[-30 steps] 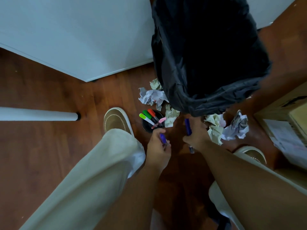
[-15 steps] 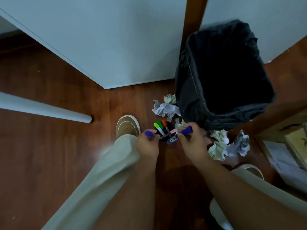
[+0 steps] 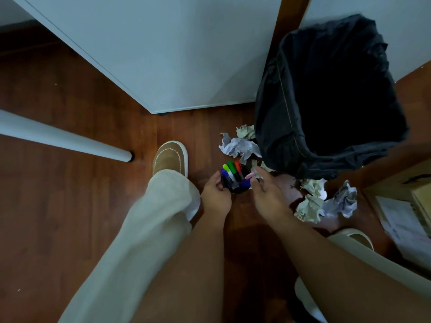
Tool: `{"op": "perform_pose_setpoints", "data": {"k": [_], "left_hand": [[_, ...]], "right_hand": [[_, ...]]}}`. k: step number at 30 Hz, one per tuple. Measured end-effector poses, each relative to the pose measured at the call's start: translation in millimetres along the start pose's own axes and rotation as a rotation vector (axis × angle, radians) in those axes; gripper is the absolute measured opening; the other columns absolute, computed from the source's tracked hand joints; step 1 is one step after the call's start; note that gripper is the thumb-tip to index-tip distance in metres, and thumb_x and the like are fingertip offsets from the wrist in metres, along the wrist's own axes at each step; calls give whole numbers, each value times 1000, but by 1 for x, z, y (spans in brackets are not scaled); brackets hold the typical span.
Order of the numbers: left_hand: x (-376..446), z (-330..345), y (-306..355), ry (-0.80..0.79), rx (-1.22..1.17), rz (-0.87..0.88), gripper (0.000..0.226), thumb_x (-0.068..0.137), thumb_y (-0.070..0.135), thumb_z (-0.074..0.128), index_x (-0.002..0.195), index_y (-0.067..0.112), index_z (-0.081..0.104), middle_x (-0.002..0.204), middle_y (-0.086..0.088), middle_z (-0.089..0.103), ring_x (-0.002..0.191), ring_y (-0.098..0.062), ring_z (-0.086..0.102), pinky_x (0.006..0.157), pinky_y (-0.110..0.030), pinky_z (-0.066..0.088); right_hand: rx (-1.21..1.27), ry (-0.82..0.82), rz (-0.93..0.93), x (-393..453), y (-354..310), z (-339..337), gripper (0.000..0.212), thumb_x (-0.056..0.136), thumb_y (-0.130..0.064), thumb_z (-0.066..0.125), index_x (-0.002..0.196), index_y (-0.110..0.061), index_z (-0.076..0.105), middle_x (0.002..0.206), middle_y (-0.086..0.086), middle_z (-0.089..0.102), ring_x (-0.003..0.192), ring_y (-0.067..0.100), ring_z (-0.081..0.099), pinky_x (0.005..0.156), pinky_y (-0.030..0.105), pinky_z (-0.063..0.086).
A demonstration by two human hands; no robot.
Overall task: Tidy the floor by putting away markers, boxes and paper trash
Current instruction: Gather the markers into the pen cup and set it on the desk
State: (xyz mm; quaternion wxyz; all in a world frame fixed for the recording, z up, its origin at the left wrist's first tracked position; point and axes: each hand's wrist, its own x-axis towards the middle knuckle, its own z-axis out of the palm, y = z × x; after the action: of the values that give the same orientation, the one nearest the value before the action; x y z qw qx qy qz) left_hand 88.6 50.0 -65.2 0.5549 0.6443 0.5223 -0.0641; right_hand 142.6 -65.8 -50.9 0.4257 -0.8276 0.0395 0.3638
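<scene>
Black cup (image 3: 238, 188) between my loosely spread, empty left hand (image 3: 215, 194) and right hand (image 3: 268, 194); I'd steady it, then gather paper (image 3: 240, 146) at twelve o'clock.

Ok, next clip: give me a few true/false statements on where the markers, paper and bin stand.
1. The markers stand in a dark cup on the floor. True.
2. The bin bag is stuffed with paper. False: its inside looks dark, with no paper visible.
3. Crumpled paper lies on the floor beside the bin. True.
4. The right hand grips a paper ball. False: it is open beside the cup.
5. The left hand is at the cup's side. True.
</scene>
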Motion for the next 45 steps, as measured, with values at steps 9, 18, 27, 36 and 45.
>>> {"op": "perform_pose_setpoints", "data": {"k": [9, 18, 27, 36, 45], "left_hand": [[19, -9, 1, -198, -29, -181, 50, 85, -5, 45, 102, 37, 67, 96, 12, 69, 92, -7, 61, 93, -30, 48], [5, -34, 34, -336, 104, -164, 51, 87, -8, 48, 128, 21, 54, 114, -10, 61, 106, -22, 61, 95, -39, 52], [-8, -81, 111, -292, 266, 130, 36, 86, -4, 47, 84, 28, 64, 101, -5, 68, 88, -20, 61, 70, -25, 47], [-79, -155, 185, -457, 216, 429, 49, 70, -9, 58, 103, 26, 51, 113, -1, 67, 109, -15, 63, 97, -38, 52], [-162, -250, 248, -642, 178, 736, 64, 81, 0, 73, 131, 24, 41, 133, 14, 50, 119, 16, 43, 84, 1, 40]], "right_hand": [[274, -193, 271, 22, -5, 10, 58, 91, -3, 45, 145, -25, 38, 133, -2, 52, 115, 15, 49, 95, 31, 41], [447, -107, 372, 2, -10, -2, 52, 84, 6, 50, 132, -16, 53, 87, 8, 65, 80, 22, 57, 79, 38, 52], [585, 35, 243, -36, -75, -15, 48, 89, 3, 56, 133, -13, 52, 114, 15, 62, 79, 19, 62, 65, 25, 50], [863, 146, -67, -120, -166, -24, 29, 92, 2, 54, 117, -5, 65, 75, 8, 65, 58, 14, 52, 62, 31, 46], [1141, 108, -334, -234, -258, -40, 29, 89, 3, 58, 115, -7, 65, 69, 1, 71, 54, 7, 59, 56, 18, 55]]}}
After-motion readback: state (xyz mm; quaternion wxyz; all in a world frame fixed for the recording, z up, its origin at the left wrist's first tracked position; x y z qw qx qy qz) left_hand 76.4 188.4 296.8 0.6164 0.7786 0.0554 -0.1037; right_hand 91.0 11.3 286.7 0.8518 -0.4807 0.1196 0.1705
